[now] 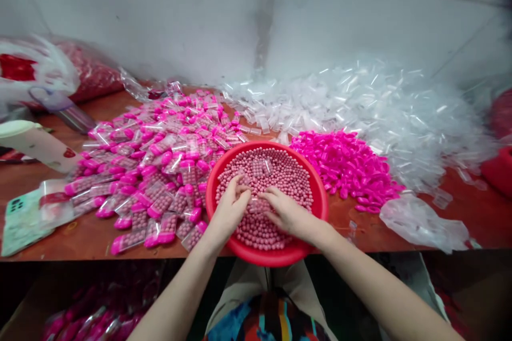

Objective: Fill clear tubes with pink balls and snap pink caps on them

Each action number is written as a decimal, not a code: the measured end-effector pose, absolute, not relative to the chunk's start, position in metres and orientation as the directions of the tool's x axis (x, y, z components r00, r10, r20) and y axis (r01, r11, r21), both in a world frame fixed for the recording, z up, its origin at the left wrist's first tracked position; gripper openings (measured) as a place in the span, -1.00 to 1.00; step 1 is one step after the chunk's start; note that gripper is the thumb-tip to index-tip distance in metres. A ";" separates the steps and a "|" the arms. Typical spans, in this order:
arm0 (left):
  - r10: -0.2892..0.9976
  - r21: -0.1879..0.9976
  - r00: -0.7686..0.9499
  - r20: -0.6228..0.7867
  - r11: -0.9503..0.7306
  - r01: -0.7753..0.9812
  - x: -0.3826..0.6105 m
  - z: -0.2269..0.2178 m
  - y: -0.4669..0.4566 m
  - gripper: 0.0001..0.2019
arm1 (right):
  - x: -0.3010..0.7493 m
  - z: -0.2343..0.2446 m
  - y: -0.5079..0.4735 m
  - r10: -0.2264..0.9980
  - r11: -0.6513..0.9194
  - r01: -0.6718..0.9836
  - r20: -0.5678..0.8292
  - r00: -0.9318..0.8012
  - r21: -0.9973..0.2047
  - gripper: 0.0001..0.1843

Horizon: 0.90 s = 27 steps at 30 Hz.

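A red plastic basin [321, 192] full of small pink beads [260, 237] stands at the table's front edge. Over the beads, my left hand [231, 206] has its fingers curled in a pinch. Facing it, my right hand [288, 215] has bent fingers near the left fingertips. Between them is a small clear plastic container [255, 204], held by the fingers of both hands and partly hidden and blurred. Further back in the basin, another clear container [262, 167] lies on the beads.
Left of the basin spreads a heap of bead-filled containers with pink caps [160, 170]. Loose pink caps [348, 168] and a large pile of clear containers [384, 101] lie right. A phone [26, 218], white cup [40, 144], dark bottle [66, 109] and plastic bag [424, 222] sit around.
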<state>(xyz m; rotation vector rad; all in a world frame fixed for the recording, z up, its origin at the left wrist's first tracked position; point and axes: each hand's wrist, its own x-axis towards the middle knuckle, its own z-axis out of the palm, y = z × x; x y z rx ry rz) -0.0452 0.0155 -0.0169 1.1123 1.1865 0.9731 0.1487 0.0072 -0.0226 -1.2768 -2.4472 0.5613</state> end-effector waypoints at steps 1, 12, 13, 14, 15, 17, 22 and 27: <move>0.989 0.990 0.057 -0.140 0.140 0.009 -0.044 -0.020 0.017 -0.53 | 0.154 -0.024 0.014 0.855 0.495 0.788 0.046 -0.516 -0.367 -0.76; 0.981 0.993 -0.191 0.027 -0.049 -0.110 -0.039 -0.020 0.014 -0.75 | 0.127 -0.040 0.029 0.859 0.339 0.701 -0.098 -0.503 -0.627 -0.74; 0.981 0.991 -0.193 0.032 -0.056 -0.119 -0.039 -0.020 0.014 -0.74 | 0.130 -0.040 0.030 0.888 0.273 0.656 -0.078 -0.454 -0.704 -0.68; 0.981 0.990 -0.193 0.032 -0.057 -0.127 -0.039 -0.020 0.014 -0.74 | 0.133 -0.040 0.031 0.915 0.206 0.595 -0.062 -0.398 -0.777 -0.65; 0.981 0.990 -0.190 0.028 -0.053 -0.132 -0.039 -0.020 0.014 -0.74 | 0.136 -0.040 0.033 0.937 0.149 0.531 -0.052 -0.345 -0.834 -0.65; 0.984 0.990 -0.178 0.018 -0.042 -0.131 -0.038 -0.019 0.014 -0.75 | 0.139 -0.042 0.037 0.965 0.090 0.445 -0.032 -0.258 -0.891 -0.70; 0.988 0.995 -0.155 0.022 -0.037 -0.090 -0.038 -0.017 0.015 -0.78 | 0.133 -0.049 0.045 0.997 0.059 0.609 0.019 -0.072 -0.791 -0.66; 0.991 0.997 -0.135 0.010 -0.019 -0.070 -0.038 -0.014 0.016 -0.79 | 0.129 -0.048 0.045 0.994 -0.017 0.819 -0.100 -0.049 -0.573 -0.52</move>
